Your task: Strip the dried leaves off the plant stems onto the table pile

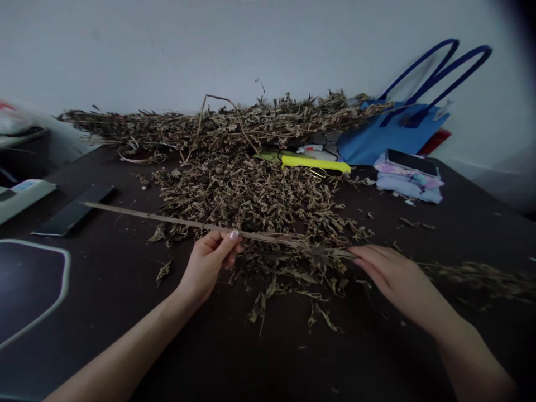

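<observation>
A long dried plant stalk [167,219] lies nearly level across the front of the leaf pile, its bare end pointing left. My left hand [213,258] pinches the stalk near its middle, thumb on top. Further right the stalk carries withered leaves, and there my right hand [387,271] has its fingers closed around the leafy part; the fingertips are partly hidden. Behind and below the stalk spreads a heap of loose dried leaves [247,192]. A few curled leaves [268,293] hang or lie just in front of it.
A long bundle of dried stalks [167,125] lies along the wall. Right of it stand a blue bag [391,137] and a phone [410,162] on folded cloth. A yellow-handled tool [314,163] and scissors are behind the heap. A dark phone [75,209] and white cable [67,273] lie left.
</observation>
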### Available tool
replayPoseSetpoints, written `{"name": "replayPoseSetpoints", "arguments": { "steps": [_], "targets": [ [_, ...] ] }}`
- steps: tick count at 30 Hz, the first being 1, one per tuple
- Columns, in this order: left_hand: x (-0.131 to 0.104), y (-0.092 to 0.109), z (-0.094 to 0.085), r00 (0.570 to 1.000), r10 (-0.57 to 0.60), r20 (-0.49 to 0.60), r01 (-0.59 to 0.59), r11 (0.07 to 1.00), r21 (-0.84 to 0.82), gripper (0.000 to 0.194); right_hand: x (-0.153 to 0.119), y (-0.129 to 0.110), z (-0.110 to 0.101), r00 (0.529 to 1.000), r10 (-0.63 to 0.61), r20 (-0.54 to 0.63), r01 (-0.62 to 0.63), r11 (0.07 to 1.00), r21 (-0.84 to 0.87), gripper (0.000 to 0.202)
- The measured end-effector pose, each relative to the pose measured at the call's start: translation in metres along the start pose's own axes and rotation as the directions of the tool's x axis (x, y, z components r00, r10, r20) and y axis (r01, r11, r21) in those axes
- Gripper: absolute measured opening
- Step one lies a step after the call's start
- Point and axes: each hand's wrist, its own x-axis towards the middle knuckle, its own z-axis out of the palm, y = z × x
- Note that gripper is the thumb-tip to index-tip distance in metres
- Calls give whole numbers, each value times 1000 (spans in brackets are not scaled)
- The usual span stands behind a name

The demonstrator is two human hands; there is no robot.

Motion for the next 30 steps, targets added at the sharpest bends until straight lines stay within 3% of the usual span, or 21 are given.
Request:
{"name": "replayPoseSetpoints", "arguments": {
  "steps": [6,12,30],
  "targets": [
    [-1,-1,1,996,-68,59,69,997,-19,21,2,-3,-2,999,37,17,-37,999,37,29],
    [-3,-6,2,987,-102,128,94,993,66,23,2,-5,-1,1000,12,16,-12,999,32,29],
    [-2,-4,3,992,-96,76,93,995,47,22,3,-10,-2,1000,-18,10,18,999,48,28]
  ]
}}
